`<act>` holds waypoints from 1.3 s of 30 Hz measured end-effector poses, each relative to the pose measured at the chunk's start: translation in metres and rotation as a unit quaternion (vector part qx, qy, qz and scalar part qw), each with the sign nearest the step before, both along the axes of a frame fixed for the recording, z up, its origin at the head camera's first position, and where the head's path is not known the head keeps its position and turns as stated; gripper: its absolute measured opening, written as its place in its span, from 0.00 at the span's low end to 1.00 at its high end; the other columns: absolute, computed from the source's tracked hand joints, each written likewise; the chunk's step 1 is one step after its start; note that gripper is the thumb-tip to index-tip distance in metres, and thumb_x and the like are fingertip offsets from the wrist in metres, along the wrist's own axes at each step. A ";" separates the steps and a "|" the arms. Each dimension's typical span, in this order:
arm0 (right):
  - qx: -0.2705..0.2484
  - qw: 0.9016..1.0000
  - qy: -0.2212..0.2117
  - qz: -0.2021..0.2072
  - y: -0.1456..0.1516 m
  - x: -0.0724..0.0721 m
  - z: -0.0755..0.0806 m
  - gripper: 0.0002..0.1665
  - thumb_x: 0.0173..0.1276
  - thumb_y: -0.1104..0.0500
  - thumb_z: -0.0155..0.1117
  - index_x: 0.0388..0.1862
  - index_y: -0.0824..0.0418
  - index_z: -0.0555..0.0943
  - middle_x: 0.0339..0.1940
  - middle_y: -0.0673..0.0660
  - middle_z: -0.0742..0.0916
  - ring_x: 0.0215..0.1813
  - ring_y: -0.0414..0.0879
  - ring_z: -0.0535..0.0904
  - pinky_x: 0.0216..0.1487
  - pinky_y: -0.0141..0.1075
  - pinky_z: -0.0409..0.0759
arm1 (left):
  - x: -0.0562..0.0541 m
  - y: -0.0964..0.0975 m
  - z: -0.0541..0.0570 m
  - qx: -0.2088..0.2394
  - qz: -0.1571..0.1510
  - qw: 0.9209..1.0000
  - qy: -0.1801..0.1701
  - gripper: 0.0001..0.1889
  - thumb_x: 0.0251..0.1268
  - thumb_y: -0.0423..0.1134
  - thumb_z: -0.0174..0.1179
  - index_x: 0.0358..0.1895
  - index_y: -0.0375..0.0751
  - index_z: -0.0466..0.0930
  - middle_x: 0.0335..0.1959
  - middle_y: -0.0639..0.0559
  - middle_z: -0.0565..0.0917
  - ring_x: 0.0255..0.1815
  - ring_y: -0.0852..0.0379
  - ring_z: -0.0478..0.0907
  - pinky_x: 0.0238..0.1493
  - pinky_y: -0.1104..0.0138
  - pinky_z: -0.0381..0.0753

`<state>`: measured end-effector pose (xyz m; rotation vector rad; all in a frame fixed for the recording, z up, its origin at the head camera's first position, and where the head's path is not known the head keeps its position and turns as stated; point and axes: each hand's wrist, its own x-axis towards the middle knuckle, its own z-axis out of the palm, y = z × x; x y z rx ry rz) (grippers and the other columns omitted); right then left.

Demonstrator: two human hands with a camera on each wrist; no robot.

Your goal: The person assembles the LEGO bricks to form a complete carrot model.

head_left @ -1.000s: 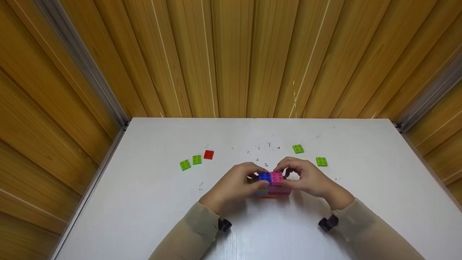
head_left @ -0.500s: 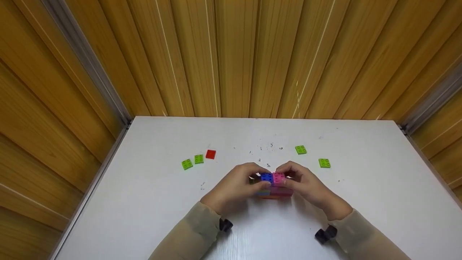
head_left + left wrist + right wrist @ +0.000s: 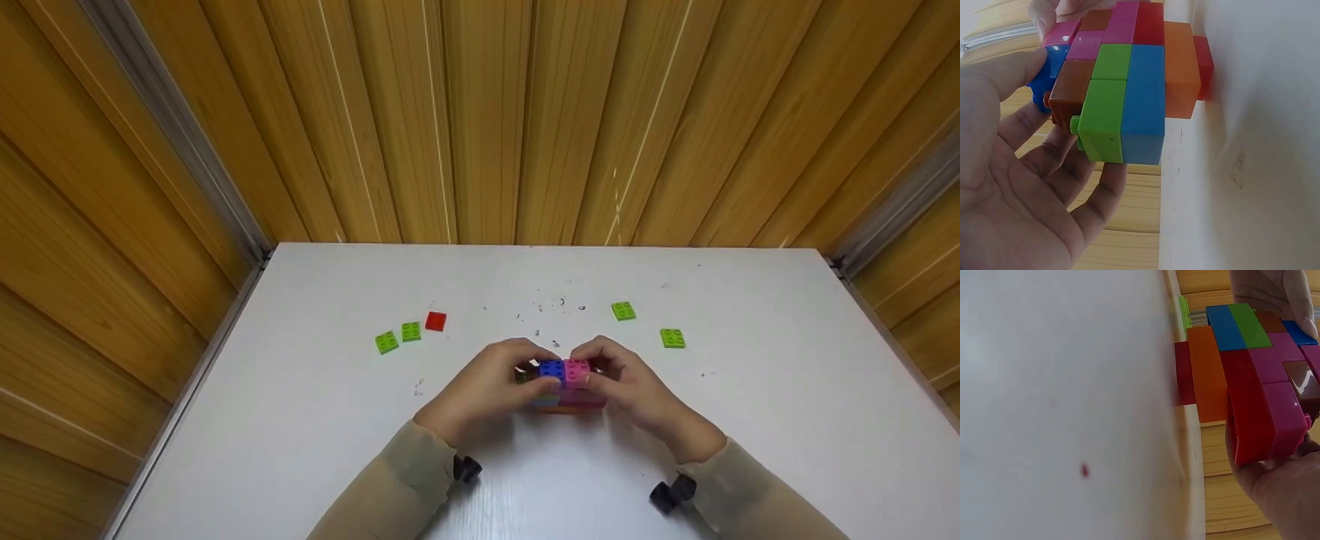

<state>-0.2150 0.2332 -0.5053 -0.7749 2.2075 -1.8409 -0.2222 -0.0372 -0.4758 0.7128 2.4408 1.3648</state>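
A stack of toy building bricks stands on the white table, widening upward from a red brick (image 3: 1203,67) and an orange brick (image 3: 1179,70). Above these lie light blue (image 3: 1144,107), lime green (image 3: 1103,121), red (image 3: 1247,399), magenta (image 3: 1283,410) and brown (image 3: 1071,81) bricks. On top sit a blue brick (image 3: 552,370) and a pink brick (image 3: 577,369), side by side. My left hand (image 3: 487,386) pinches the blue brick, thumb in front and index finger behind. The pink brick is pinched by my right hand (image 3: 649,397), its thumb on the near side. Other fingers reach behind the stack, partly hidden.
Two lime green bricks (image 3: 386,342) and a flat red piece (image 3: 436,321) lie at the left. Two more lime green bricks, one farther back (image 3: 623,310) and one nearer (image 3: 673,338), are at the right. A wood-patterned wall (image 3: 480,120) borders the table's back edge.
My right hand has come down and its thumb has moved further over the pink brick; its wrist has shifted toward me. My left hand keeps its hold on the blue brick.
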 end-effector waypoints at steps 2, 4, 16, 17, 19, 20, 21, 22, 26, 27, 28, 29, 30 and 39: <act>0.005 1.000 0.000 -0.005 -0.001 0.001 0.000 0.12 0.84 0.68 0.63 0.61 0.72 0.78 0.59 0.47 0.86 0.59 0.39 0.85 0.62 0.28 0.83 | 0.000 0.000 0.000 -0.004 -0.001 1.000 0.003 0.16 0.78 0.50 0.75 0.63 0.58 0.92 0.57 0.63 0.90 0.55 0.64 0.85 0.70 0.58 0.89; 0.007 1.000 0.000 -0.008 -0.001 0.001 0.000 0.12 0.85 0.68 0.63 0.61 0.72 0.79 0.59 0.47 0.86 0.59 0.39 0.85 0.62 0.28 0.83 | 0.000 0.000 0.000 -0.006 -0.002 1.000 0.007 0.16 0.78 0.51 0.75 0.64 0.58 0.92 0.58 0.63 0.90 0.56 0.64 0.85 0.70 0.58 0.89; 0.024 0.999 0.021 -0.025 -0.004 0.004 -0.001 0.12 0.84 0.67 0.63 0.61 0.69 0.81 0.58 0.50 0.86 0.56 0.39 0.85 0.58 0.28 0.84 | 0.000 -0.001 -0.002 -0.005 -0.003 1.000 0.000 0.16 0.78 0.51 0.75 0.64 0.57 0.92 0.59 0.63 0.90 0.57 0.64 0.85 0.71 0.53 0.89; 0.026 0.999 0.020 -0.026 -0.004 0.004 -0.001 0.12 0.84 0.68 0.63 0.61 0.69 0.81 0.57 0.50 0.86 0.55 0.38 0.84 0.58 0.28 0.84 | 0.000 -0.001 -0.002 -0.004 -0.003 1.000 0.005 0.16 0.78 0.51 0.75 0.64 0.56 0.92 0.59 0.62 0.90 0.57 0.64 0.85 0.70 0.53 0.89; 0.028 0.999 0.017 -0.029 -0.004 0.004 -0.001 0.12 0.83 0.68 0.64 0.61 0.69 0.81 0.57 0.49 0.86 0.54 0.38 0.84 0.57 0.27 0.83 | 0.000 -0.001 -0.003 -0.001 -0.006 1.000 0.016 0.16 0.79 0.50 0.74 0.64 0.54 0.92 0.59 0.61 0.90 0.56 0.64 0.86 0.69 0.53 0.90; 0.031 0.999 0.016 -0.031 -0.004 0.004 -0.001 0.12 0.83 0.68 0.64 0.61 0.69 0.81 0.57 0.49 0.86 0.54 0.37 0.84 0.57 0.27 0.83 | -0.001 -0.001 -0.003 0.000 -0.007 1.000 0.020 0.16 0.79 0.50 0.74 0.64 0.54 0.92 0.59 0.60 0.91 0.56 0.64 0.86 0.69 0.53 0.90; 0.033 0.999 0.014 -0.033 -0.004 0.004 -0.001 0.12 0.83 0.68 0.65 0.61 0.69 0.81 0.57 0.49 0.86 0.54 0.37 0.83 0.56 0.27 0.83 | -0.001 -0.001 -0.003 0.001 -0.008 1.000 0.024 0.16 0.79 0.50 0.74 0.64 0.53 0.92 0.59 0.59 0.91 0.56 0.64 0.86 0.68 0.53 0.90; 0.034 0.999 0.013 -0.034 -0.004 0.004 -0.001 0.12 0.83 0.67 0.65 0.61 0.69 0.81 0.57 0.49 0.86 0.54 0.37 0.83 0.56 0.27 0.83 | -0.001 -0.001 -0.003 0.002 -0.010 1.000 0.027 0.16 0.79 0.50 0.74 0.64 0.53 0.92 0.59 0.59 0.91 0.56 0.64 0.86 0.68 0.54 0.90; 0.043 0.998 0.013 -0.037 -0.003 0.004 0.001 0.12 0.83 0.66 0.66 0.61 0.67 0.82 0.57 0.52 0.86 0.54 0.38 0.83 0.56 0.28 0.83 | -0.001 0.000 -0.003 0.004 -0.010 1.000 0.023 0.16 0.79 0.51 0.74 0.63 0.54 0.92 0.58 0.59 0.91 0.55 0.65 0.86 0.69 0.54 0.90; 0.044 0.998 0.013 -0.037 -0.003 0.005 0.002 0.12 0.83 0.65 0.66 0.60 0.67 0.82 0.57 0.53 0.86 0.55 0.38 0.83 0.57 0.28 0.83 | -0.001 0.000 -0.002 0.004 -0.009 1.000 0.021 0.16 0.79 0.51 0.74 0.63 0.54 0.92 0.58 0.59 0.91 0.55 0.64 0.86 0.69 0.54 0.90; 0.046 0.998 0.012 -0.037 -0.002 0.005 0.003 0.12 0.83 0.65 0.66 0.61 0.66 0.82 0.57 0.55 0.86 0.55 0.39 0.83 0.57 0.28 0.83 | -0.001 0.000 -0.002 0.005 -0.009 1.000 0.018 0.16 0.79 0.51 0.74 0.63 0.54 0.92 0.58 0.60 0.91 0.56 0.64 0.86 0.69 0.53 0.90; 0.048 0.998 0.011 -0.037 -0.002 0.005 0.004 0.12 0.83 0.65 0.66 0.61 0.66 0.82 0.58 0.56 0.86 0.55 0.39 0.84 0.57 0.28 0.83 | -0.001 0.000 -0.002 0.006 -0.009 1.000 0.016 0.16 0.79 0.50 0.74 0.63 0.54 0.92 0.58 0.60 0.91 0.56 0.64 0.86 0.69 0.53 0.90; 0.050 0.998 0.009 -0.037 -0.002 0.005 0.005 0.12 0.83 0.65 0.66 0.61 0.65 0.83 0.58 0.57 0.86 0.55 0.40 0.84 0.57 0.29 0.83 | -0.001 0.001 -0.002 0.007 -0.009 1.000 0.015 0.16 0.79 0.50 0.74 0.63 0.54 0.92 0.59 0.59 0.91 0.56 0.64 0.86 0.70 0.53 0.90; 0.092 0.994 0.017 -0.053 -0.003 0.011 0.008 0.12 0.85 0.60 0.66 0.63 0.58 0.85 0.60 0.61 0.89 0.54 0.44 0.85 0.57 0.30 0.84 | 0.000 0.000 -0.003 0.004 -0.007 1.000 0.012 0.16 0.79 0.50 0.74 0.64 0.54 0.92 0.58 0.59 0.91 0.56 0.62 0.86 0.69 0.55 0.90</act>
